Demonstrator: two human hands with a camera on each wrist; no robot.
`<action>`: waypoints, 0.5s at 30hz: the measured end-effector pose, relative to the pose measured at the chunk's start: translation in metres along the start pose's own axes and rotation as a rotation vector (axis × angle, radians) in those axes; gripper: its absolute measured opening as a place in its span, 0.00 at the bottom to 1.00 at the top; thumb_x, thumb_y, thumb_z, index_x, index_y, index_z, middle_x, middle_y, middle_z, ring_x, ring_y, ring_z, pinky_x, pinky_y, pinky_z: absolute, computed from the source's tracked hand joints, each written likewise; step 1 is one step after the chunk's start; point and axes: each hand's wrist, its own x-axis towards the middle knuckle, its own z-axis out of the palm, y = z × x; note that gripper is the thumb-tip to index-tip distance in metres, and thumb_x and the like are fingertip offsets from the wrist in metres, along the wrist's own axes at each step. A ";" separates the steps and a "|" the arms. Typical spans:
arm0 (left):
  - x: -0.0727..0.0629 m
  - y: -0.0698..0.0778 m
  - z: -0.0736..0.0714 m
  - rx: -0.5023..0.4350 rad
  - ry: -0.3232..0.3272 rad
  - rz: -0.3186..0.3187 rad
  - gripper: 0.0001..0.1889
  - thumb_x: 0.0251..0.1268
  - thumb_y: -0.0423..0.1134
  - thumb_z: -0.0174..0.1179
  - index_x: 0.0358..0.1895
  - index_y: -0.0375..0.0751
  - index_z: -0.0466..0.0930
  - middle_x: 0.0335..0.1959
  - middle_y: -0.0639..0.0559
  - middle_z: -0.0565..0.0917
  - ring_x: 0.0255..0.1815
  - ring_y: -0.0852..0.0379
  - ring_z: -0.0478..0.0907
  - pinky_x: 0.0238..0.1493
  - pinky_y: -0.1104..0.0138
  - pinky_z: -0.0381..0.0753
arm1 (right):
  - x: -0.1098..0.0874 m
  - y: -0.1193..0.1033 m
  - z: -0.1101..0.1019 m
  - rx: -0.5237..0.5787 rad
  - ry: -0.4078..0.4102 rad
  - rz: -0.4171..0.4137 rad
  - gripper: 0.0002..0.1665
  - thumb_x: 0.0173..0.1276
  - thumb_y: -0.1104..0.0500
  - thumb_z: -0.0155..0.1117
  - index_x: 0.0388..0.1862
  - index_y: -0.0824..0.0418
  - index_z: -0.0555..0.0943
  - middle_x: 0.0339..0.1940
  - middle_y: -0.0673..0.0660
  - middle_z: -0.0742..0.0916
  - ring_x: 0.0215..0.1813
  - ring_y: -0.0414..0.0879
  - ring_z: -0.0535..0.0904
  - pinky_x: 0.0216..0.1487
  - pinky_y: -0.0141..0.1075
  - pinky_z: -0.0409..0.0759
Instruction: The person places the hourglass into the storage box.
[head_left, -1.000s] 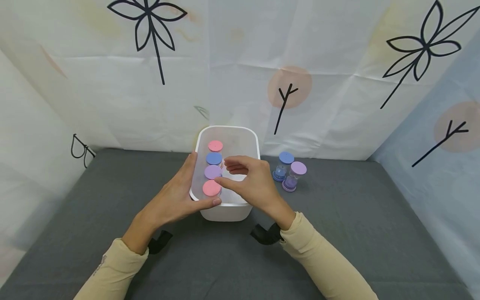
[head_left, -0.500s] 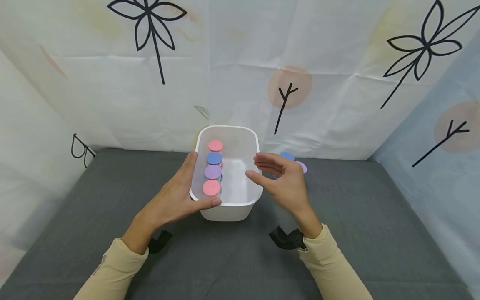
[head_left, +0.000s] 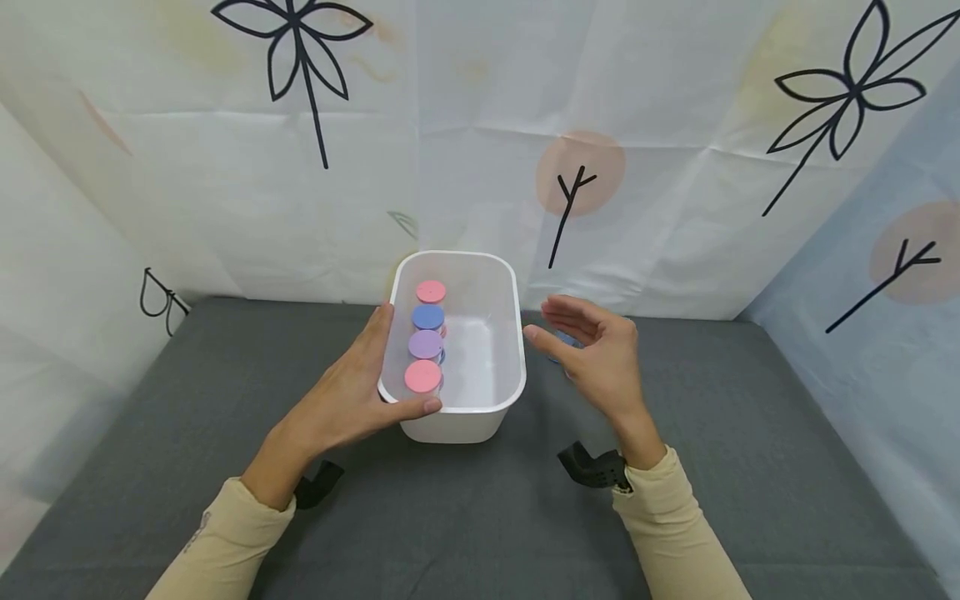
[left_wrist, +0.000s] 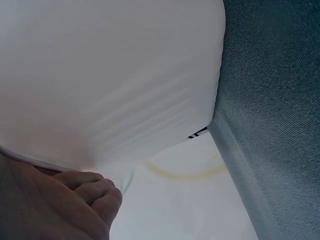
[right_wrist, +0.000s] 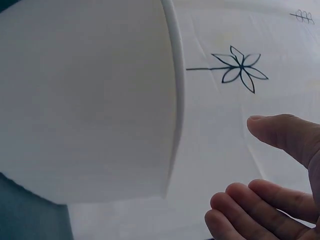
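Observation:
A white plastic bin stands on the table. Along its left side is a row of several small sand timers with round caps: a pink one at the back, then a blue one, a purple one and a second pink one. My left hand holds the bin's near left corner, thumb over the rim, fingers along the outer wall. Right of the bin, my right hand is in the air with nothing in it, fingers relaxed. It mostly hides a blue sand timer; the purple one there is hidden.
Dark grey cloth covers the table. A pale fabric backdrop with printed flowers rises right behind the bin, and fabric walls stand on both sides. A black strap sits at the right wrist.
My right hand has drawn back from over the sand timers in the bin, past the right rim, to the timers outside. My left hand and the bin stay put.

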 end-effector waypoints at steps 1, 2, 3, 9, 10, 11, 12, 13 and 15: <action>0.000 0.000 0.000 0.004 -0.002 -0.003 0.68 0.50 0.69 0.72 0.83 0.53 0.32 0.83 0.55 0.44 0.79 0.51 0.52 0.69 0.44 0.64 | 0.001 0.001 -0.003 -0.011 0.009 0.006 0.25 0.55 0.70 0.80 0.53 0.72 0.84 0.48 0.64 0.88 0.52 0.56 0.86 0.54 0.36 0.81; 0.000 0.000 0.000 0.008 -0.002 -0.005 0.68 0.50 0.70 0.72 0.84 0.52 0.32 0.83 0.55 0.44 0.80 0.51 0.51 0.70 0.44 0.64 | 0.002 0.002 -0.007 -0.014 0.020 0.013 0.25 0.56 0.70 0.80 0.54 0.72 0.84 0.48 0.64 0.88 0.52 0.54 0.86 0.55 0.36 0.81; 0.000 0.000 0.000 0.012 -0.003 -0.006 0.68 0.50 0.70 0.71 0.84 0.52 0.32 0.83 0.55 0.44 0.80 0.51 0.51 0.70 0.44 0.64 | 0.003 0.003 -0.010 -0.015 0.032 0.021 0.25 0.56 0.70 0.79 0.54 0.72 0.84 0.48 0.64 0.88 0.51 0.52 0.86 0.55 0.36 0.81; -0.001 0.000 -0.001 0.017 -0.006 0.000 0.67 0.50 0.70 0.71 0.83 0.55 0.31 0.83 0.54 0.44 0.79 0.51 0.52 0.70 0.44 0.64 | 0.009 0.015 -0.031 -0.065 0.104 0.070 0.27 0.58 0.68 0.79 0.56 0.73 0.83 0.49 0.66 0.87 0.50 0.43 0.86 0.57 0.36 0.80; -0.001 0.000 -0.001 0.016 -0.006 0.000 0.67 0.50 0.70 0.71 0.83 0.56 0.31 0.83 0.55 0.45 0.79 0.51 0.53 0.70 0.44 0.64 | 0.010 0.017 -0.035 -0.086 0.113 0.078 0.27 0.58 0.68 0.79 0.57 0.73 0.82 0.50 0.66 0.87 0.51 0.44 0.86 0.57 0.35 0.79; -0.001 0.000 -0.001 0.015 -0.006 0.001 0.67 0.50 0.70 0.71 0.83 0.57 0.31 0.83 0.55 0.45 0.79 0.50 0.53 0.70 0.44 0.64 | 0.010 0.019 -0.038 -0.112 0.119 0.088 0.28 0.58 0.67 0.79 0.57 0.72 0.82 0.51 0.67 0.87 0.53 0.47 0.85 0.58 0.35 0.79; -0.001 0.000 -0.001 0.015 -0.008 0.000 0.67 0.50 0.70 0.71 0.83 0.57 0.30 0.83 0.55 0.45 0.79 0.50 0.53 0.70 0.44 0.64 | 0.010 0.022 -0.040 -0.136 0.125 0.099 0.29 0.58 0.66 0.79 0.58 0.72 0.82 0.52 0.67 0.86 0.54 0.49 0.85 0.59 0.36 0.78; -0.001 0.000 -0.001 0.012 -0.008 -0.001 0.67 0.50 0.70 0.71 0.83 0.58 0.30 0.83 0.55 0.45 0.79 0.50 0.53 0.70 0.44 0.64 | 0.011 0.024 -0.043 -0.166 0.128 0.111 0.30 0.59 0.65 0.79 0.59 0.72 0.82 0.53 0.67 0.86 0.55 0.51 0.85 0.59 0.36 0.78; -0.001 0.000 -0.001 0.009 -0.009 -0.002 0.67 0.51 0.70 0.71 0.83 0.57 0.31 0.83 0.55 0.46 0.79 0.50 0.54 0.69 0.44 0.64 | 0.011 0.028 -0.047 -0.224 0.128 0.142 0.31 0.59 0.63 0.80 0.60 0.71 0.81 0.54 0.66 0.86 0.57 0.54 0.84 0.61 0.38 0.78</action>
